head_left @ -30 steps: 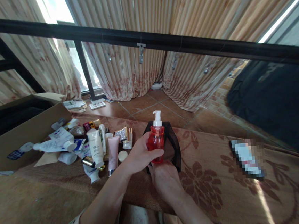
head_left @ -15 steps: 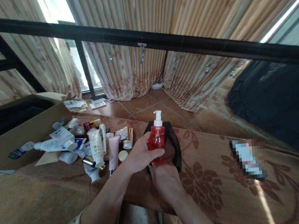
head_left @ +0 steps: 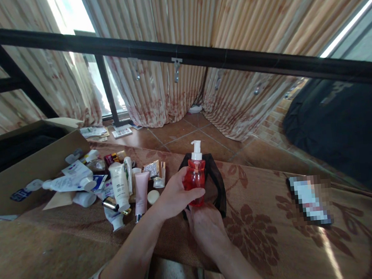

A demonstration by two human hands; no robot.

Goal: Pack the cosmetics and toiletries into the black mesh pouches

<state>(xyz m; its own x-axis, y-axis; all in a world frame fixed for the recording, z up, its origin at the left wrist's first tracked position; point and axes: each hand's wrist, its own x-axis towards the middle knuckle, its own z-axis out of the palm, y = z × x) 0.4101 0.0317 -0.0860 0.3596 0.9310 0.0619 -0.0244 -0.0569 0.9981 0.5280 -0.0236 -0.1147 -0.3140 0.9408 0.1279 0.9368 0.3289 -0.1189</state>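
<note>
A red, see-through pump bottle (head_left: 194,175) with a white pump head (head_left: 196,150) stands upright in my left hand (head_left: 174,197), whose fingers and thumb wrap round its body. Just under the bottle is my right hand (head_left: 208,225), at the base; its fingertips are hidden, so I cannot tell whether it grips anything. Behind and around both lies a black mesh bag (head_left: 219,184) on the patterned brown cloth (head_left: 254,211). Left of my left hand are a pink tube (head_left: 142,191), a round white-lidded jar (head_left: 153,197) and a white tube (head_left: 120,186).
Several more tubes and cosmetics (head_left: 72,183) are heaped beside a cardboard box (head_left: 35,170) at left. A blurred-out flat object (head_left: 310,200) lies on the cloth at right. A black metal bar (head_left: 198,53) crosses before the curtains (head_left: 155,90). Papers (head_left: 122,131) rest on the floor.
Everything sits slightly lower in view, as the camera has tilted a little. Both hands and the pump bottle keep the same arrangement.
</note>
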